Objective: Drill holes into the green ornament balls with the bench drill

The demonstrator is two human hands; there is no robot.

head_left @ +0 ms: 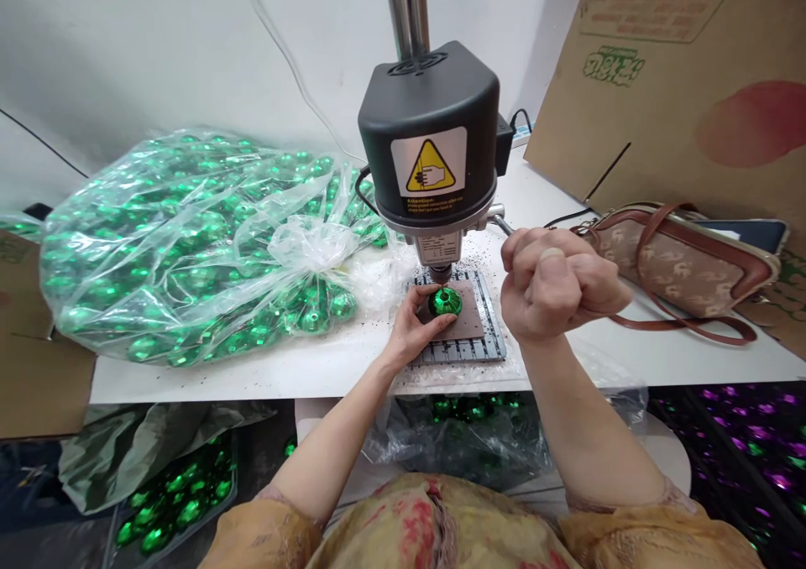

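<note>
My left hand grips a shiny green faceted ball between thumb and fingers. The ball rests on a brown board lying over the slotted metal base of a bench drill press. The drill's chuck sits right above the ball, and the bit appears to meet its top. My right hand is closed in a fist around the end of the press's feed lever; the grip end is hidden by the fingers.
A big clear plastic bag of green balls fills the table's left side. At right are a patterned handbag and a large cardboard box. Dark crumbs dot the white table. Below stand a bin of green balls and purple balls.
</note>
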